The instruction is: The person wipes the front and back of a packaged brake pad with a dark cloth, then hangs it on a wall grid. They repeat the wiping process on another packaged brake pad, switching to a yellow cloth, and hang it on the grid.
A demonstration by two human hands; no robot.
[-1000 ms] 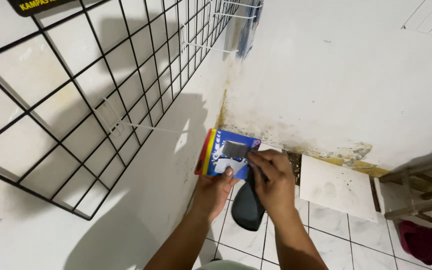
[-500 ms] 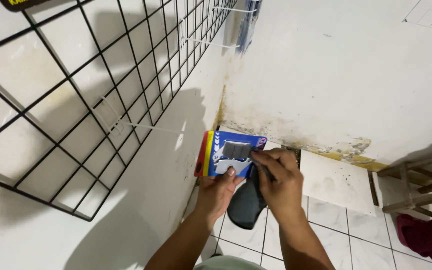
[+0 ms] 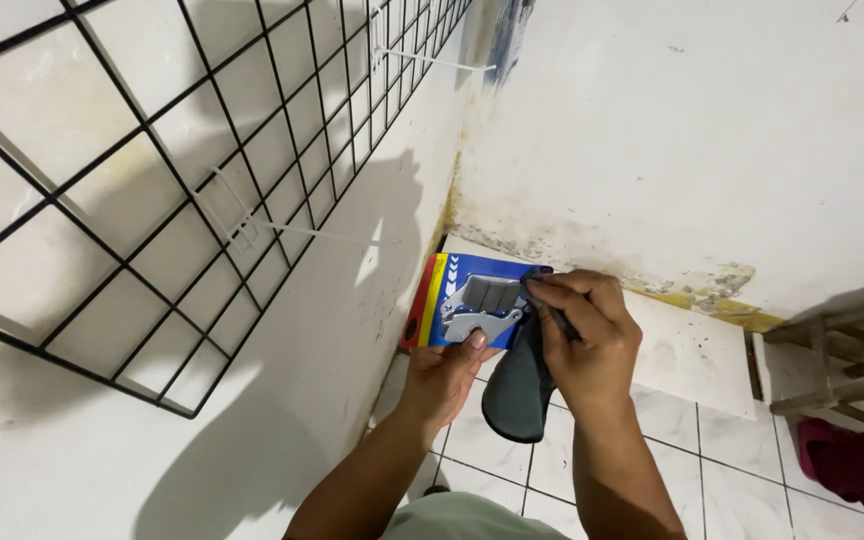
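Left hand (image 3: 444, 372) pinches a stiff, light blue blister-card package (image 3: 472, 308) at its lower edge; right hand (image 3: 584, 338) grips a limp dark cloth (image 3: 518, 392).

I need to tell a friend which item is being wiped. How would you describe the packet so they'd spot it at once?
Start at the black wire grid on the white wall, then drop to the corner by the tiled floor. There the left hand holds a flat blue packet. Its red and yellow edge stripe and grey metal part set it apart from the dark cloth.

Blue blister pack (image 3: 472, 305) under dark cloth (image 3: 520, 385)
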